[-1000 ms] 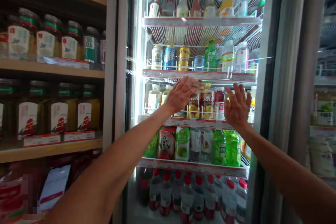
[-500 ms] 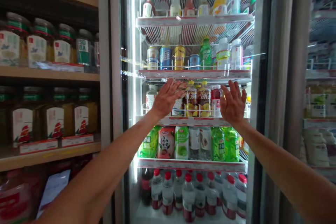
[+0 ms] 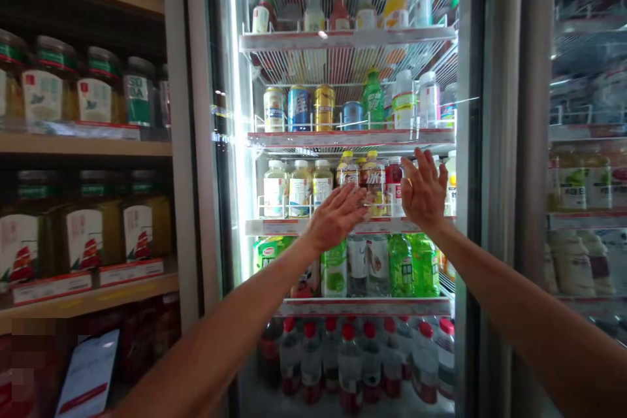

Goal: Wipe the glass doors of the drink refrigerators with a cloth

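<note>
My left hand [image 3: 339, 215] is open, its fingers stretched out to the right and holding nothing. It is in front of the middle shelf of the lit drinks fridge, covering the lower part of the iced tea bottles with yellow caps [image 3: 372, 173]. My right hand [image 3: 424, 189] is raised, open and empty, near the right side of that shelf beside a red-labelled bottle [image 3: 394, 188]. Whether either hand touches glass cannot be made out. Left of my left hand stand pale bottles with white caps [image 3: 300, 189]. Below are green drink bottles [image 3: 414, 266].
Higher fridge shelves carry cans [image 3: 324, 108] and bottles; red-capped bottles [image 3: 350, 366] stand at the bottom. On the left, a wooden shelf [image 3: 88, 144] holds large jars [image 3: 98, 85]. A tilted, white phone-like panel [image 3: 91, 369] shows at lower left. Grey door frames [image 3: 502, 144] flank the fridge.
My left hand has moved right and down, uncovering the white-capped bottles. My right hand stays raised with little change. The whole view has shifted slightly, so the fridge sits further left.
</note>
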### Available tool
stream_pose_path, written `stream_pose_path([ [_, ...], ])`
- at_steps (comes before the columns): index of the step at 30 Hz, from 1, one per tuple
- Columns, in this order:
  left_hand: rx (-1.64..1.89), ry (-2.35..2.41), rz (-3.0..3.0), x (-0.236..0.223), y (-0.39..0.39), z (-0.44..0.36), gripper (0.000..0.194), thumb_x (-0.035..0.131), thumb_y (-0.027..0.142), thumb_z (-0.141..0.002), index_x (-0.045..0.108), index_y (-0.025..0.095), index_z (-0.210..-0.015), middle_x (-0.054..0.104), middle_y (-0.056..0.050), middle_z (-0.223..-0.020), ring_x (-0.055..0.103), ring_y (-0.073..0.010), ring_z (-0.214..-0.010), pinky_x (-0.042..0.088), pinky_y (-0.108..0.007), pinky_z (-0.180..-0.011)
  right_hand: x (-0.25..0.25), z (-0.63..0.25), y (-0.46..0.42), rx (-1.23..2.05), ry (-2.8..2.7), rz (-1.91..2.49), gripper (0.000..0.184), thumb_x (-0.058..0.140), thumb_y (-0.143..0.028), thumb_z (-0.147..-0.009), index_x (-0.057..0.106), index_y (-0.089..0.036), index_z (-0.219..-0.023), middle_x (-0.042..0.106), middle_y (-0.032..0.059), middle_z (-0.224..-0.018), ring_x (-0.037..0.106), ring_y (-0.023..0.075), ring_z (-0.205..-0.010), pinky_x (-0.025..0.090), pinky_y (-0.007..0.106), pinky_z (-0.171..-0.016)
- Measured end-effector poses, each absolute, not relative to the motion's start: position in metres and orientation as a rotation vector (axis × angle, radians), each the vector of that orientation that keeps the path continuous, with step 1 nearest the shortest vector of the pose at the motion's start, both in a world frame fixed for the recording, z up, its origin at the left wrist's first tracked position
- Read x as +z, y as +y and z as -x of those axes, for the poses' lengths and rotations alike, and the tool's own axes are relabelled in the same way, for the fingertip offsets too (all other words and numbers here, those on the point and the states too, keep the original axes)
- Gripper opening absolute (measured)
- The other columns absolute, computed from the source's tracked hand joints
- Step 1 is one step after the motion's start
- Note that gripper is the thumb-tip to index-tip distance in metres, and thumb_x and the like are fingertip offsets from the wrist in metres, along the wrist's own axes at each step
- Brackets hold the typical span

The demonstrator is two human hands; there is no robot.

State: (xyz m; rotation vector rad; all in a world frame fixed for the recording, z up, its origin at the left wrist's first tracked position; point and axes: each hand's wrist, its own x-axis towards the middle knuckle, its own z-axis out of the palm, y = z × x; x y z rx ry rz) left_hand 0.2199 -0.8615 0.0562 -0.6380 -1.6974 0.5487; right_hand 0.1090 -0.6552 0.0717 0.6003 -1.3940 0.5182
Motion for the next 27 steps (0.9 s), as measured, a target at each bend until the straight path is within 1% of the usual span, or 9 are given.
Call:
stream_pose_path([
  [4, 0.296, -1.55, 0.255, 0.081, -0.922, -0.249, 0.03, 0.043, 0.023, -0.087, 0.056, 0.023, -0.114, 0.042, -0.003, -0.138, 0.024, -0.0195, -0.135, 0.032, -0.045, -0.109, 0.071, -0.107, -0.656, 0.509, -1.389, -0.596, 0.045, 0.036, -0.03, -0.087, 0.038, -0.026, -0.132, 0.032, 0.0056, -0.145, 0.024, 0.0215, -0.135, 0.019, 0.047, -0.107],
  [7, 0.103, -1.389, 0.025, 0.109, -0.956, -0.265, 0.044, 0.036, 0.015, -0.086, 0.041, 0.011, -0.129, 0.026, -0.01, -0.146, 0.017, -0.0238, -0.137, 0.023, -0.05, -0.112, 0.071, -0.107, -0.658, 0.499, -1.386, -0.582, 0.045, 0.038, -0.032, -0.087, 0.04, -0.024, -0.131, 0.032, 0.0072, -0.145, 0.024, 0.0221, -0.135, 0.019, 0.047, -0.107],
  [9, 0.08, -1.381, 0.003, 0.111, -0.948, -0.261, 0.046, 0.034, 0.012, -0.085, 0.038, 0.01, -0.131, 0.022, -0.01, -0.148, 0.013, -0.0241, -0.137, 0.019, -0.049, -0.113, 0.071, -0.107, -0.658, 0.502, -1.39, -0.577, 0.045, 0.037, -0.032, -0.087, 0.039, -0.025, -0.131, 0.032, 0.0067, -0.145, 0.024, 0.0221, -0.135, 0.02, 0.047, -0.107],
  [14, 0.436, -1.63, 0.443, 0.065, -0.886, -0.228, 0.039, 0.042, 0.013, -0.086, 0.049, 0.024, -0.122, 0.04, -0.001, -0.139, 0.018, -0.0177, -0.136, 0.028, -0.04, -0.112, 0.071, -0.109, -0.656, 0.515, -1.387, -0.595, 0.046, 0.037, -0.03, -0.086, 0.037, -0.029, -0.133, 0.032, 0.0038, -0.145, 0.025, 0.0219, -0.135, 0.02, 0.048, -0.107],
  [17, 0.54, -1.664, 0.532, 0.057, -0.898, -0.235, 0.036, 0.045, 0.017, -0.086, 0.05, 0.026, -0.12, 0.043, 0.0, -0.137, 0.026, -0.0173, -0.134, 0.034, -0.036, -0.109, 0.071, -0.11, -0.655, 0.52, -1.393, -0.601, 0.047, 0.037, -0.028, -0.086, 0.036, -0.03, -0.133, 0.032, 0.0031, -0.145, 0.026, 0.0218, -0.135, 0.02, 0.048, -0.107],
  [19, 0.387, -1.555, 0.328, 0.069, -0.929, -0.251, 0.04, 0.043, 0.019, -0.086, 0.043, 0.023, -0.127, 0.036, -0.004, -0.141, 0.026, -0.0196, -0.134, 0.034, -0.038, -0.108, 0.071, -0.11, -0.656, 0.522, -1.396, -0.599, 0.047, 0.037, -0.029, -0.087, 0.035, -0.029, -0.134, 0.032, 0.0034, -0.145, 0.025, 0.0217, -0.135, 0.02, 0.048, -0.107],
  [22, 0.189, -1.355, 0.077, 0.091, -0.964, -0.268, 0.051, 0.034, 0.016, -0.088, 0.021, 0.007, -0.137, 0.015, -0.021, -0.147, 0.014, -0.0288, -0.137, 0.026, -0.055, -0.107, 0.071, -0.11, -0.658, 0.527, -1.392, -0.588, 0.047, 0.037, -0.031, -0.087, 0.036, -0.028, -0.134, 0.032, 0.0043, -0.145, 0.025, 0.0223, -0.135, 0.02, 0.048, -0.107],
  [23, 0.175, -1.332, 0.056, 0.092, -0.966, -0.268, 0.052, 0.032, 0.015, -0.089, 0.018, 0.004, -0.138, 0.013, -0.024, -0.146, 0.011, -0.0305, -0.137, 0.024, -0.058, -0.107, 0.071, -0.11, -0.658, 0.528, -1.392, -0.586, 0.047, 0.037, -0.031, -0.087, 0.036, -0.028, -0.134, 0.032, 0.0045, -0.145, 0.025, 0.0225, -0.135, 0.02, 0.048, -0.107],
  [27, 0.303, -1.465, 0.201, 0.068, -0.926, -0.247, 0.049, 0.038, 0.015, -0.087, 0.03, 0.017, -0.135, 0.031, -0.012, -0.143, 0.021, -0.0232, -0.136, 0.031, -0.045, -0.108, 0.072, -0.11, -0.657, 0.536, -1.398, -0.594, 0.047, 0.037, -0.03, -0.087, 0.035, -0.029, -0.134, 0.032, 0.004, -0.145, 0.024, 0.0223, -0.135, 0.02, 0.048, -0.107],
])
